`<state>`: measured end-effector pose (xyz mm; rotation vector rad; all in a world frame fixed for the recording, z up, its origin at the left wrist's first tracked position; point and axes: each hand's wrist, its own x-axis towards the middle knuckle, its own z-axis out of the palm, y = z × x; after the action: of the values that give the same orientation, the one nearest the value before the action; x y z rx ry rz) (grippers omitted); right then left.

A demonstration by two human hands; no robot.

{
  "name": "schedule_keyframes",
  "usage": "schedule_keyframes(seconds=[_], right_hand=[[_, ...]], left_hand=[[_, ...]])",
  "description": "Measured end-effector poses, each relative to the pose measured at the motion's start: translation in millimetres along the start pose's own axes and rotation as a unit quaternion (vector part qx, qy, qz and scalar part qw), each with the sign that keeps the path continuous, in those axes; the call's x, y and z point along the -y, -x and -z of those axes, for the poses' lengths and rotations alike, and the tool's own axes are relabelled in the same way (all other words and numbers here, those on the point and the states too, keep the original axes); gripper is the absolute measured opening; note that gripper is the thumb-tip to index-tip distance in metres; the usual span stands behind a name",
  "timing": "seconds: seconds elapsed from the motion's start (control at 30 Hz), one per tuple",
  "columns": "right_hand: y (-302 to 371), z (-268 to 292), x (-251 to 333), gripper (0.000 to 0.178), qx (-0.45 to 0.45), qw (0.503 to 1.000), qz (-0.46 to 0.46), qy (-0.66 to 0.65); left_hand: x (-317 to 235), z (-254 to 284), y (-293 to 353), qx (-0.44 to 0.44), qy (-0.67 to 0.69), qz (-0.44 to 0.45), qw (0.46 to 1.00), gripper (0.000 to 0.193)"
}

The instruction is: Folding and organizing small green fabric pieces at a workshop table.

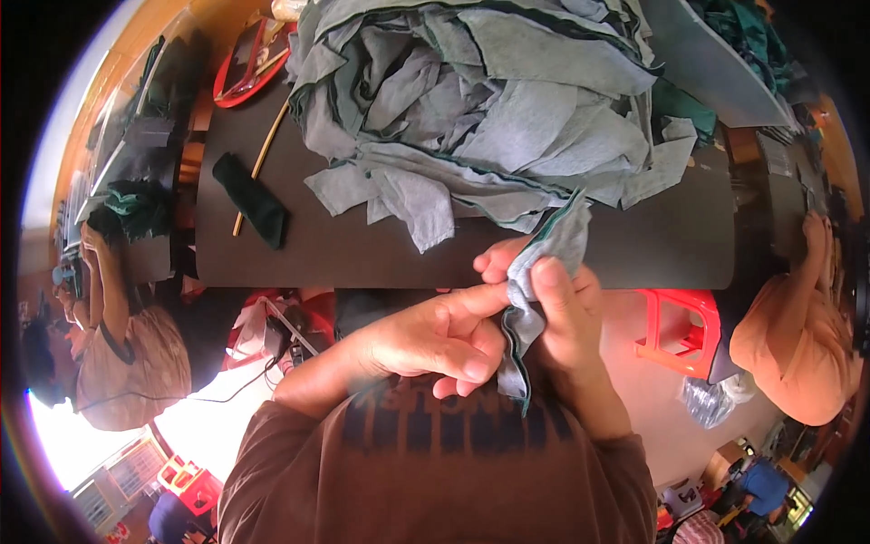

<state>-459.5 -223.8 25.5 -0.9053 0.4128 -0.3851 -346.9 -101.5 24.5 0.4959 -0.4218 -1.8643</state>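
Note:
A narrow grey fabric piece [568, 238] with a dark green edge is bunched between my hands, just off the table's near edge. My right hand [569, 313] grips it, thumb pressed on the front and fingers behind. With fingers curled, my left hand [439, 340] meets the bunched part from the left; its index fingertip is partly hidden in the folds. The lower end of the piece hangs below the fingers. Beyond my hands, a large heap of similar grey pieces [535, 118] with dark green edges covers the far half of the table.
On the dark table [362, 263] lie a dark green fabric tube [251, 201] and a thin wooden stick [262, 163]. A red tray [223, 86] sits at the far left. Other people [136, 363] work at both sides. A red stool [681, 340] stands at right.

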Motion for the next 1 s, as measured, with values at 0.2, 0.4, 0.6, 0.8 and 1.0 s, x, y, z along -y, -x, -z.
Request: schedule_keyframes(seconds=[0.2,0.4,0.6,0.8,1.0], right_hand=[[4.5,-7.0,-16.5,0.036,0.046,0.996,-0.028,-0.072],[-1.0,-1.7,-17.3,0.043,0.132,0.987,0.057,0.077],[2.1,-0.4,11.9,0.047,0.094,0.92,0.25,0.286],[-4.1,2.1,-1.5,0.042,0.179,0.936,0.219,0.21],[1.3,2.2,-2.6,0.044,0.203,0.949,0.195,0.141]], left_hand=[[28.6,13.9,-6.6,0.062,0.234,-0.138,0.96,0.059],[19.9,3.2,-2.5,-0.101,0.241,-0.138,0.955,0.025],[13.7,6.3,-9.2,-0.229,0.113,-0.155,0.954,0.024],[19.7,-1.3,-7.3,-0.206,0.084,-0.196,0.955,0.019],[19.7,3.3,0.1,-0.16,0.063,-0.126,0.977,0.041]])
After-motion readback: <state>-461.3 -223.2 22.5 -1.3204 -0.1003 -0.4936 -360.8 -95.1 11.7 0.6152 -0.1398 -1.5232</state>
